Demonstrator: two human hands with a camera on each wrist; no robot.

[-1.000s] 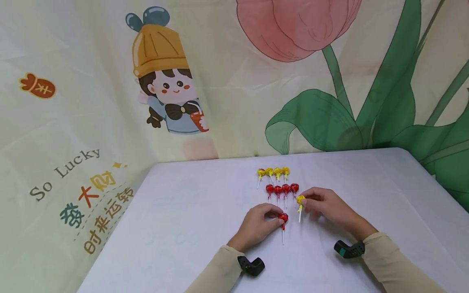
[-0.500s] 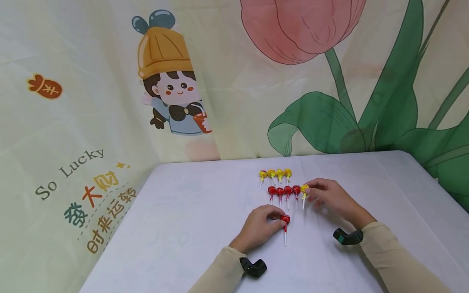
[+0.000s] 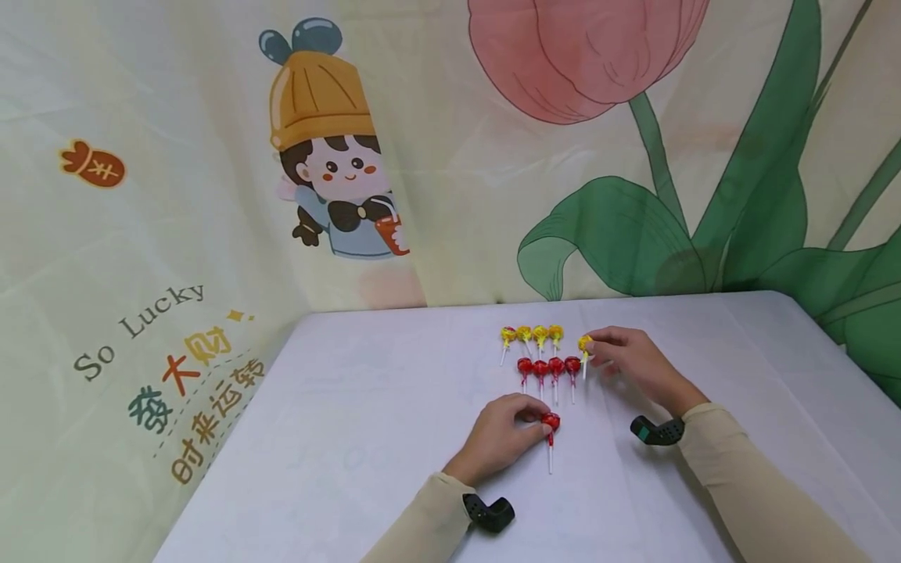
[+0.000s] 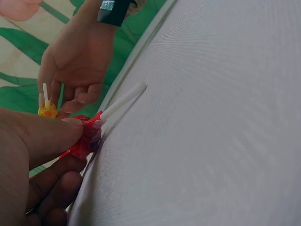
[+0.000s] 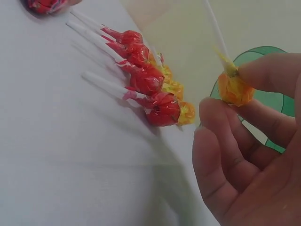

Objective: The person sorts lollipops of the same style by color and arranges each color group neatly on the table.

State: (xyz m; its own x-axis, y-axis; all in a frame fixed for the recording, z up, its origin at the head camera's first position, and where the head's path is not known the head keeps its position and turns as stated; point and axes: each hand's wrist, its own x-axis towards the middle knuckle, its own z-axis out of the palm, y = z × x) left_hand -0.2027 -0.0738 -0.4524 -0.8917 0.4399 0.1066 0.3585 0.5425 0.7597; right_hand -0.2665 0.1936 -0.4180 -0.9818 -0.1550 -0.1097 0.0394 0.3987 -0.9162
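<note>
Between thumb and fingers, my right hand pinches a yellow-wrapped lollipop by its candy head, raised over the table to the right of the rows. Nearer the front, my left hand pinches a red-wrapped lollipop; its white stick points toward me in the head view. Beyond it lies a row of several red lollipops, heads away from me. Behind those, a row of several yellow lollipops lies with sticks toward me. In the right wrist view, the red heads partly hide the yellow ones.
A white cloth covers the table. Its far edge meets a printed backdrop with a cartoon figure, a pink tulip and green leaves. Each wrist wears a black device, such as the right wristband.
My right hand has carried the yellow lollipop away from me, past the right end of the red row toward the yellow row. The left hand keeps holding its red lollipop in place.
</note>
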